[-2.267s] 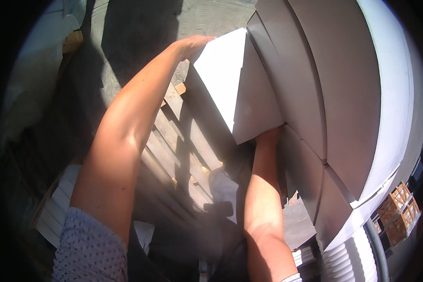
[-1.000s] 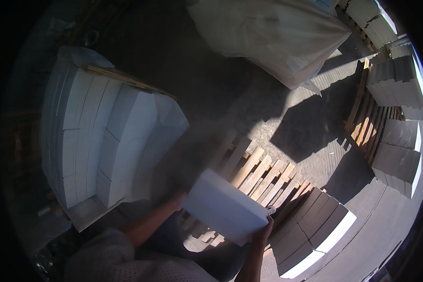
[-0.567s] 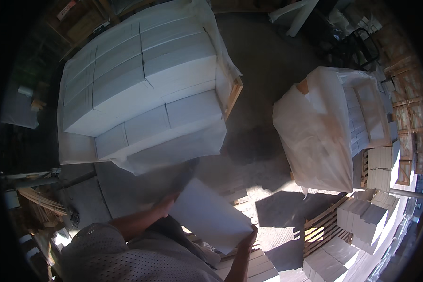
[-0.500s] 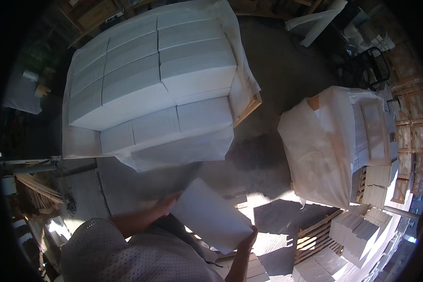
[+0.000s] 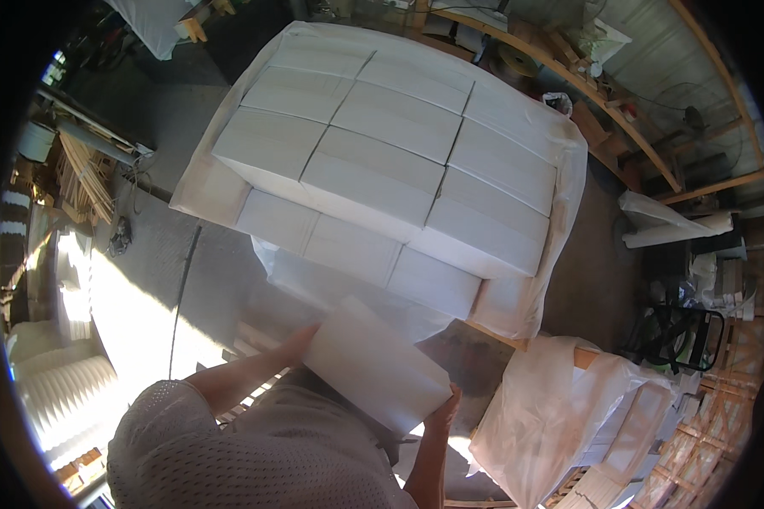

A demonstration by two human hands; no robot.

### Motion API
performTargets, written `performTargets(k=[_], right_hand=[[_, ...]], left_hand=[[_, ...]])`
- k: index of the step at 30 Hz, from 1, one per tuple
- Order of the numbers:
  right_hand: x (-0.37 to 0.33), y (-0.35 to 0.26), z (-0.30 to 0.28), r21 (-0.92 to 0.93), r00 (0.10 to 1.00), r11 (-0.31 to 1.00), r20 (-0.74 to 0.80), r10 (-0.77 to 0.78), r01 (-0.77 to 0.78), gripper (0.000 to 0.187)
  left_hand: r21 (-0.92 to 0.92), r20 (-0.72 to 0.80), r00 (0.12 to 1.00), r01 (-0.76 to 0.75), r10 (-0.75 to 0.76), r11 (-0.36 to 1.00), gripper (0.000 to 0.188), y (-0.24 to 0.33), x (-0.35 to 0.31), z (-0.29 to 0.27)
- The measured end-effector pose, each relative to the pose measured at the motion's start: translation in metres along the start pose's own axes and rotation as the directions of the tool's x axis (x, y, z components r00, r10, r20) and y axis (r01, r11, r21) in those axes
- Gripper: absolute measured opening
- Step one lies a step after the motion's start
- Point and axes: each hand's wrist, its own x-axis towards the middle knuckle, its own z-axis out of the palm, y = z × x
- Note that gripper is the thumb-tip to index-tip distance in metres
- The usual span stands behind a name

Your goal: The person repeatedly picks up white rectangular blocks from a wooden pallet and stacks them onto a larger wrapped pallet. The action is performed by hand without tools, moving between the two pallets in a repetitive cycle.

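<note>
A plain white rectangular box (image 5: 378,365) is held low in front of my body, tilted, between both hands. My left hand (image 5: 308,341) grips its left end, and its fingers are partly hidden by the box. At the opposite end, near the lower right corner, my right hand (image 5: 444,407) is closed round the edge. Just beyond the held box stands a large block of similar white boxes (image 5: 382,199), packed in rows. The row closest to me (image 5: 314,242) is lower than the ones behind it. Pale plastic sheeting (image 5: 560,229) wraps around the sides of the block.
To the lower right is another load under translucent plastic (image 5: 539,424). A black metal frame (image 5: 679,339) and a white roll (image 5: 679,229) lie farther right. Wooden slats (image 5: 85,178) lean at the left, above the sunlit concrete floor (image 5: 136,314). Wooden shelving (image 5: 586,93) curves along the back right.
My view has turned left, so the block of boxes now sits more to the right and closer ahead. The white box stays in both hands and has come nearer to the block.
</note>
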Motion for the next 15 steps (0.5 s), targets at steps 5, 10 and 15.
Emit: performTargets(k=[5,10,15], right_hand=[[0.088,0.02,0.001,-0.15,0.982,0.979,0.144,-0.119,0.141,0.034],[0.134,0.029,0.026,-0.173,0.971,0.973,0.162,0.178,-0.15,0.035],[0.148,0.024,0.085,0.096,0.811,0.806,0.034,0.584,-0.584,0.043]], left_hand=[[-0.542,-0.156,0.954,0.135,-0.257,0.83,0.034,-0.005,-0.011,-0.003],[-0.737,-0.237,0.847,0.163,-0.476,0.656,0.035,-0.031,-0.021,-0.007],[-0.61,-0.308,0.855,0.16,-0.418,0.777,0.032,-0.081,-0.015,-0.033]])
